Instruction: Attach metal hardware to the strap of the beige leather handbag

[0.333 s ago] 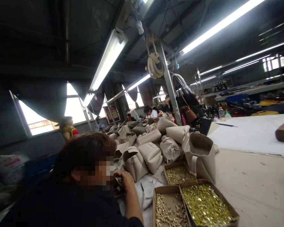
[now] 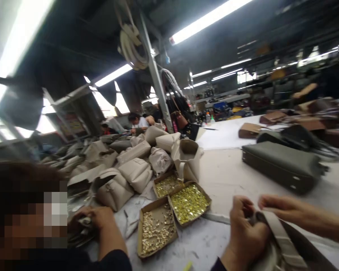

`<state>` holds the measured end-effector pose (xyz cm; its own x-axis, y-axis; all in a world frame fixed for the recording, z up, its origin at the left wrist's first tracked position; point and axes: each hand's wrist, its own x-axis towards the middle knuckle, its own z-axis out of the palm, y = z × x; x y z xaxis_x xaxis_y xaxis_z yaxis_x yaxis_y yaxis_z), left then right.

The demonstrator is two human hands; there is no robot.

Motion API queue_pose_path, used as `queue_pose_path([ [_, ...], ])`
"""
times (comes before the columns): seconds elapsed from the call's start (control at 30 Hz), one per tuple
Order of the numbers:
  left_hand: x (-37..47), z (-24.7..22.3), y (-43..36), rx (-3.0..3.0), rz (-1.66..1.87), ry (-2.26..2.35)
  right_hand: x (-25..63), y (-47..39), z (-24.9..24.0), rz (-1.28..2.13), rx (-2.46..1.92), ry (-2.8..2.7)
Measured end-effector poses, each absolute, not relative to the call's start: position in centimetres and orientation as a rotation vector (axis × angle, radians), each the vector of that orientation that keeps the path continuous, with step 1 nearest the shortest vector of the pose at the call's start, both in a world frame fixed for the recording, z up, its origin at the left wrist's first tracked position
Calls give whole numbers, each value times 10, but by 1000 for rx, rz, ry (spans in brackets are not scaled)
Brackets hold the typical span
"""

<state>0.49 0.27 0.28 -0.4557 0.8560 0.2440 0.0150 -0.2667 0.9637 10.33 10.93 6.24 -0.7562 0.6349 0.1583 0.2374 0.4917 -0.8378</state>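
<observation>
My left hand (image 2: 244,229) is at the bottom right of the head view, closed around the top of a beige bag (image 2: 271,259) with a wide strap (image 2: 279,237). My right hand (image 2: 293,212) comes in from the right, its fingers stretched along the bag's upper edge and holding it. The bag's lower part is cut off by the frame. Just left of my hands lie three cardboard boxes of small metal fittings.
Two boxes hold gold fittings (image 2: 189,203) (image 2: 166,184); one holds silver ones (image 2: 156,227). A pile of beige bags (image 2: 135,171) fills the table's left. A grey-green case (image 2: 282,165) lies at the right, with brown bags (image 2: 250,130) behind. A co-worker's hands (image 2: 97,222) work at the left.
The view has swung right and down. My two hands and the beige bag have come into view; the co-worker has slid towards the left edge.
</observation>
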Motion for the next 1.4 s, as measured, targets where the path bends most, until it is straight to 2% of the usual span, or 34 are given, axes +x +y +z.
queue_pose_path([
  [0.07,4,7,3,1202,1790,1337,139,120,74,1461,-534,-2551],
  [0.23,-5,14,4,1293,1800,1258,131,130,87,1717,-668,-2541],
  [0.5,-8,8,7,1328,1790,1302,124,122,71,1733,-865,-2439],
  [0.67,-10,14,8,1252,1857,1309,129,123,92,1466,-953,-2477],
  [0.87,-34,16,10,962,2197,1702,162,93,173,423,-664,-2422],
  [0.97,-50,14,13,767,2241,1851,181,64,196,184,-442,-2404],
  [1.07,-57,14,15,768,2206,1888,192,43,182,159,-396,-2556],
  [1.17,-58,18,16,946,2139,1893,195,37,145,30,-538,-2674],
  [1.3,-63,23,15,1235,1970,1910,197,44,99,6,-683,-2528],
  [1.4,-63,27,6,1265,1767,1936,198,57,81,160,-746,-2286],
])
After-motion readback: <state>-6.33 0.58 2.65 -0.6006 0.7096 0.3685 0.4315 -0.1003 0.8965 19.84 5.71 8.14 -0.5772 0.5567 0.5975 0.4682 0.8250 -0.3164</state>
